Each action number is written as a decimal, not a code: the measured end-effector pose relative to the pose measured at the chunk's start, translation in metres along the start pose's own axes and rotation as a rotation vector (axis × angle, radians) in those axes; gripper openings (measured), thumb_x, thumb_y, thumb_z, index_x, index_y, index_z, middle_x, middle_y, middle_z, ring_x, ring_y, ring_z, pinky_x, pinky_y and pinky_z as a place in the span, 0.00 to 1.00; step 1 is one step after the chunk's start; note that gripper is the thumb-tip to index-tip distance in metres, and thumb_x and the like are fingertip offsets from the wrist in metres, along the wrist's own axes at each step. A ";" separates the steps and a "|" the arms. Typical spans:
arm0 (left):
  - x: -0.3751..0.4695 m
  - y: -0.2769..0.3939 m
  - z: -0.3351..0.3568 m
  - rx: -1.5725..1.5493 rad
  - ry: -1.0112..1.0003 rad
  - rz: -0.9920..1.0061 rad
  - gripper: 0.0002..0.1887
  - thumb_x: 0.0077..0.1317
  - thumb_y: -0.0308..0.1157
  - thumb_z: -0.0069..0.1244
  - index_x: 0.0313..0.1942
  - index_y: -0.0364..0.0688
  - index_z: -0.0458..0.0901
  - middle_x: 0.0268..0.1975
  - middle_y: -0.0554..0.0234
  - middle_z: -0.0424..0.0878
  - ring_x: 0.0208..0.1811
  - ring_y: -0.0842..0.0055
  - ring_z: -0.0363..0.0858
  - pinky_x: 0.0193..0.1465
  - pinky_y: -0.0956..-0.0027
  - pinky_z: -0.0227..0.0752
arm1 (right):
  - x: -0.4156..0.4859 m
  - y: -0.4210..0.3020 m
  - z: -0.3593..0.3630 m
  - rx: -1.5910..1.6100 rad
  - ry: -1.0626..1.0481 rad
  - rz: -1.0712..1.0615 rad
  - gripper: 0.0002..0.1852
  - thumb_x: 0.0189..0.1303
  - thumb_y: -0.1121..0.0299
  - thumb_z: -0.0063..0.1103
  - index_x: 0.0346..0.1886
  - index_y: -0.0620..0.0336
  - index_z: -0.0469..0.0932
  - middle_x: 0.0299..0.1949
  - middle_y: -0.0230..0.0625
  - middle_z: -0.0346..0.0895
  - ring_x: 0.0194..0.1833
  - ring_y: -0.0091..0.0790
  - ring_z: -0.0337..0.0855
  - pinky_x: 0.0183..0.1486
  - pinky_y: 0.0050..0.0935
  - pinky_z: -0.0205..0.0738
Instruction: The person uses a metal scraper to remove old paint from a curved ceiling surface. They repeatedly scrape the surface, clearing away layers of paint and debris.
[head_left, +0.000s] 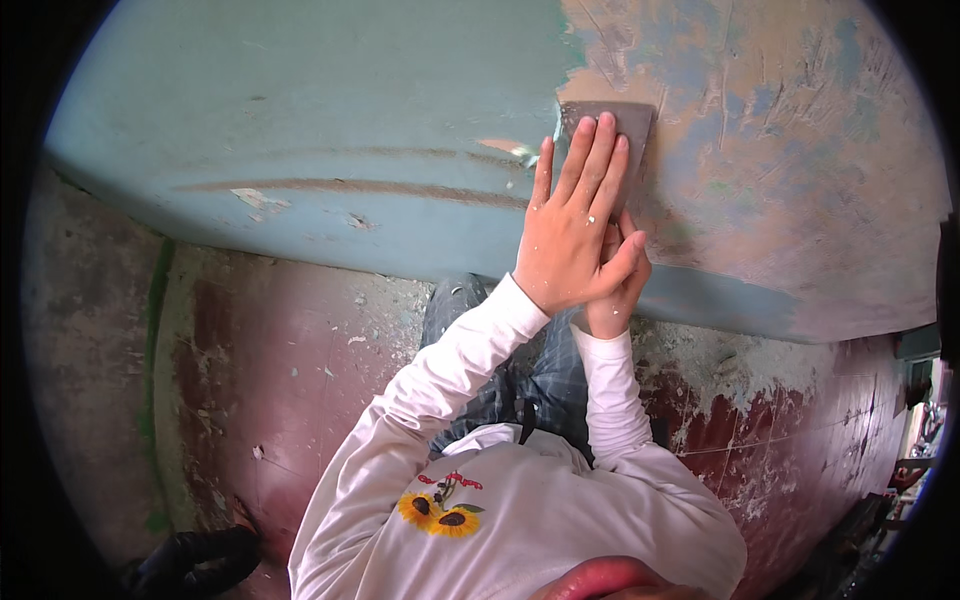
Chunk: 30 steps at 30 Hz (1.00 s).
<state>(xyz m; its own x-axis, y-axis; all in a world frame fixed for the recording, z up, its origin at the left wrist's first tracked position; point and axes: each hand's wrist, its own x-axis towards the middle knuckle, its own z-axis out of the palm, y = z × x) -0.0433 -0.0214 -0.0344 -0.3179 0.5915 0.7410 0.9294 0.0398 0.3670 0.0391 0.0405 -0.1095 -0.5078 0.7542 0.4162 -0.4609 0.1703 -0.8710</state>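
Observation:
A broad flat scraper (636, 139) with a dull metal blade lies against the wall, at the border between paint and stripped plaster. My left hand (574, 202) rests flat over it, back towards me, its middle fingers laid along the blade and the little finger spread to the side. Paint crumbs dot its skin. Beneath it, my right hand (619, 300) closes around the scraper's lower part, mostly covered by the left palm and thumb. Blue-green paint (337, 90) covers the wall on the left. Patchy tan plaster (750, 150) with scratch marks shows on the right.
Brown scuff streaks (352, 186) and chipped spots mark the painted side. Paint flakes and dust lie over the red tiled floor (300, 375) below the wall. A dark object (199, 559) sits at lower left. My knees (457, 300) are close to the wall.

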 end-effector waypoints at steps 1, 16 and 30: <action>0.007 -0.001 -0.008 0.008 0.020 0.029 0.43 0.63 0.51 0.41 0.72 0.31 0.55 0.77 0.46 0.49 0.80 0.56 0.42 0.77 0.43 0.29 | 0.003 -0.015 0.011 -0.019 0.008 -0.026 0.26 0.74 0.62 0.48 0.67 0.74 0.65 0.60 0.40 0.74 0.58 0.29 0.75 0.61 0.30 0.67; 0.096 -0.012 -0.141 0.350 0.274 0.094 0.35 0.74 0.46 0.28 0.69 0.23 0.56 0.74 0.32 0.50 0.76 0.44 0.48 0.76 0.41 0.34 | 0.073 -0.131 0.120 -0.064 -0.239 -0.085 0.18 0.73 0.69 0.52 0.60 0.70 0.73 0.44 0.35 0.81 0.45 0.25 0.78 0.49 0.23 0.71; 0.039 0.017 -0.094 0.190 0.075 0.111 0.39 0.68 0.48 0.39 0.70 0.26 0.54 0.76 0.39 0.50 0.79 0.51 0.44 0.77 0.43 0.32 | 0.025 -0.102 0.053 -0.088 -0.082 -0.112 0.25 0.76 0.59 0.45 0.67 0.69 0.67 0.34 0.25 0.74 0.30 0.13 0.68 0.30 0.14 0.64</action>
<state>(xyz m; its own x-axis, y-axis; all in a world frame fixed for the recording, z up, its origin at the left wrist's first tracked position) -0.0572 -0.0736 0.0541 -0.2181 0.5394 0.8133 0.9758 0.1326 0.1737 0.0343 0.0084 0.0039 -0.5164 0.6735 0.5289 -0.4544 0.3080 -0.8359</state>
